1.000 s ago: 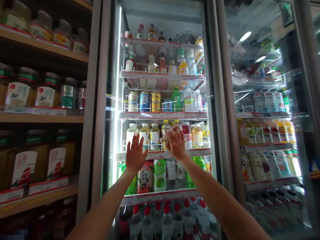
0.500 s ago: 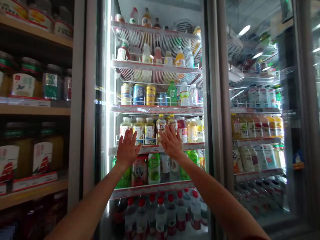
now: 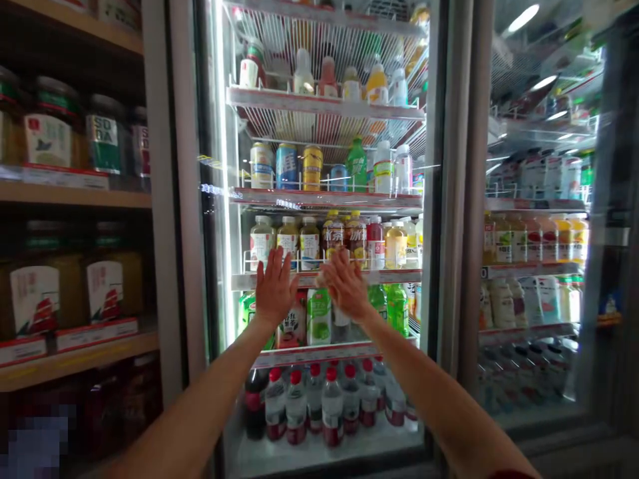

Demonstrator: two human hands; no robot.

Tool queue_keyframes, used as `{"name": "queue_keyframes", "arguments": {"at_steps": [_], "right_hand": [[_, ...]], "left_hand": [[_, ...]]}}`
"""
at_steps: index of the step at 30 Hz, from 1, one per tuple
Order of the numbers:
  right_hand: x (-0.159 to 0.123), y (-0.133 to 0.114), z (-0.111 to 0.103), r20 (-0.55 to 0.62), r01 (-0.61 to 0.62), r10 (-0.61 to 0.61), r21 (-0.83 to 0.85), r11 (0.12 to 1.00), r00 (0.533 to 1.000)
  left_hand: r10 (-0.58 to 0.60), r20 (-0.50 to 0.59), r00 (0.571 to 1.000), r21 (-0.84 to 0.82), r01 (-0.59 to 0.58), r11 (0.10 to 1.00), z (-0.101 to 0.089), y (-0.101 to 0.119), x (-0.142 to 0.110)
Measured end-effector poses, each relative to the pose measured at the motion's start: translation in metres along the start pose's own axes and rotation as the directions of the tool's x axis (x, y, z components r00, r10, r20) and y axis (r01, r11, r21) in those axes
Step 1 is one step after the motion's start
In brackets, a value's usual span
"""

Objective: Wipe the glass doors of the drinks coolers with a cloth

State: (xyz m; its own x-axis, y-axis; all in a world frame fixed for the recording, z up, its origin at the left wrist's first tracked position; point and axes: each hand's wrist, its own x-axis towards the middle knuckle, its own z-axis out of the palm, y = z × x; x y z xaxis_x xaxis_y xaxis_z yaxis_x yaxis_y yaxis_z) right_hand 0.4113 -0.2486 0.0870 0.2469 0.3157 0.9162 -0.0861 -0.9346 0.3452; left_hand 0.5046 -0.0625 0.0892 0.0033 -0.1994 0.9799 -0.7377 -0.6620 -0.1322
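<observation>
My left hand is raised flat with its fingers spread. It is at the glass door of a lit drinks cooler, over the shelf edge below the pale tea bottles. My right hand is stretched toward the same door, in front of the brown bottles with yellow caps. Its fingers are extended and somewhat blurred. A pale patch beside them may be a reflection; I cannot make it out. A green drink carton shows between my hands, behind the glass.
Left of the cooler, wooden shelves hold large jars. Cans, including a gold can, stand on the shelf above my hands. Red-capped bottles fill the bottom. A metal door frame separates a second cooler on the right.
My view has tilted down and turned slightly left, so the shelves sit higher and further right. Both hands remain raised at the glass; the right hand's fingers look closer together.
</observation>
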Motion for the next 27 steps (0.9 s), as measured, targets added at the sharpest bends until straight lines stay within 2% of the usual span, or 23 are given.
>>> {"name": "queue_keyframes", "arguments": {"at_steps": [1, 2, 3, 4, 5, 6, 7, 8, 10, 11, 13, 14, 16, 17, 19, 20, 21, 22, 23, 24, 26, 27], "right_hand": [[-0.009, 0.014, -0.004, -0.029, -0.097, 0.096, -0.016, 0.995, 0.995], [-0.017, 0.033, -0.009, -0.087, -0.24, 0.237, -0.031, 0.97, 0.968], [-0.024, 0.053, -0.013, -0.169, -0.407, 0.395, -0.039, 0.913, 0.903], [-0.029, 0.07, -0.016, -0.239, -0.545, 0.524, -0.027, 0.838, 0.817], [-0.032, 0.079, -0.017, -0.292, -0.638, 0.609, -0.009, 0.77, 0.738], [-0.032, 0.08, -0.016, -0.323, -0.679, 0.645, 0.007, 0.734, 0.693], [-0.029, 0.071, -0.014, -0.321, -0.664, 0.632, 0.012, 0.748, 0.706], [-0.024, 0.055, -0.009, -0.285, -0.596, 0.572, 0.006, 0.803, 0.769], [-0.013, 0.014, 0.001, -0.146, -0.334, 0.329, -0.006, 0.943, 0.933], [-0.009, -0.004, 0.004, -0.078, -0.202, 0.201, -0.004, 0.979, 0.976], [-0.009, -0.019, 0.006, 0.022, -0.041, 0.041, -0.003, 0.999, 0.999], [-0.013, -0.013, 0.003, 0.029, -0.043, 0.043, -0.017, 0.999, 0.999], [-0.028, 0.021, -0.007, -0.028, -0.195, 0.194, -0.064, 0.979, 0.981], [-0.037, 0.043, -0.013, -0.091, -0.325, 0.317, -0.083, 0.942, 0.944], [-0.053, 0.082, -0.023, -0.222, -0.576, 0.549, -0.08, 0.813, 0.806], [-0.058, 0.091, -0.025, -0.27, -0.656, 0.62, -0.065, 0.752, 0.737], [-0.06, 0.091, -0.025, -0.299, -0.691, 0.649, -0.05, 0.721, 0.699], [-0.059, 0.083, -0.022, -0.311, -0.684, 0.641, -0.04, 0.729, 0.702], [-0.056, 0.067, -0.017, -0.302, -0.632, 0.594, -0.037, 0.774, 0.746], [-0.052, 0.046, -0.011, -0.268, -0.536, 0.509, -0.038, 0.843, 0.818], [-0.046, 0.002, 0.001, -0.124, -0.241, 0.237, -0.022, 0.97, 0.964], [-0.045, -0.014, 0.005, -0.043, -0.092, 0.092, 0.0, 0.996, 0.995]], "left_hand": [[-0.003, 0.018, 1.0, -0.001, 0.003, 1.0, -0.002, 0.001, -0.002], [-0.009, 0.036, 0.999, -0.002, 0.009, 1.0, -0.003, 0.002, -0.004], [-0.018, 0.052, 0.998, -0.003, 0.018, 1.0, -0.003, 0.005, -0.007], [-0.03, 0.063, 0.998, -0.004, 0.031, 1.0, -0.002, 0.008, -0.01], [-0.045, 0.069, 0.997, -0.006, 0.046, 0.999, -0.001, 0.012, -0.013], [-0.062, 0.072, 0.996, -0.009, 0.062, 0.998, 0.0, 0.016, -0.016], [-0.075, 0.076, 0.994, -0.013, 0.077, 0.997, 0.001, 0.02, -0.019], [-0.085, 0.08, 0.993, -0.015, 0.087, 0.996, 0.002, 0.023, -0.022], [-0.086, 0.09, 0.992, -0.016, 0.087, 0.996, 0.001, 0.026, -0.026], [-0.076, 0.098, 0.992, -0.013, 0.078, 0.997, -0.001, 0.026, -0.028], [-0.047, 0.114, 0.992, -0.001, 0.047, 0.999, -0.004, 0.023, -0.032], [-0.031, 0.124, 0.992, 0.007, 0.031, 1.0, -0.006, 0.021, -0.035], [-0.011, 0.132, 0.991, 0.023, 0.008, 1.0, -0.007, 0.018, -0.04], [-0.007, 0.125, 0.992, 0.028, 0.004, 1.0, -0.006, 0.018, -0.043], [-0.016, 0.095, 0.995, 0.033, 0.013, 0.999, -0.001, 0.019, -0.048], [-0.026, 0.077, 0.997, 0.034, 0.023, 0.999, 0.002, 0.021, -0.05], [-0.035, 0.063, 0.997, 0.033, 0.033, 0.999, 0.005, 0.022, -0.051], [-0.043, 0.055, 0.998, 0.03, 0.041, 0.999, 0.008, 0.024, -0.051], [-0.046, 0.049, 0.998, 0.027, 0.045, 0.999, 0.009, 0.025, -0.051], [-0.046, 0.042, 0.998, 0.024, 0.045, 0.999, 0.01, 0.026, -0.051], [-0.031, 0.026, 0.999, 0.023, 0.03, 0.999, 0.01, 0.026, -0.051], [-0.019, 0.023, 1.0, 0.026, 0.019, 0.999, 0.009, 0.025, -0.052]]}}
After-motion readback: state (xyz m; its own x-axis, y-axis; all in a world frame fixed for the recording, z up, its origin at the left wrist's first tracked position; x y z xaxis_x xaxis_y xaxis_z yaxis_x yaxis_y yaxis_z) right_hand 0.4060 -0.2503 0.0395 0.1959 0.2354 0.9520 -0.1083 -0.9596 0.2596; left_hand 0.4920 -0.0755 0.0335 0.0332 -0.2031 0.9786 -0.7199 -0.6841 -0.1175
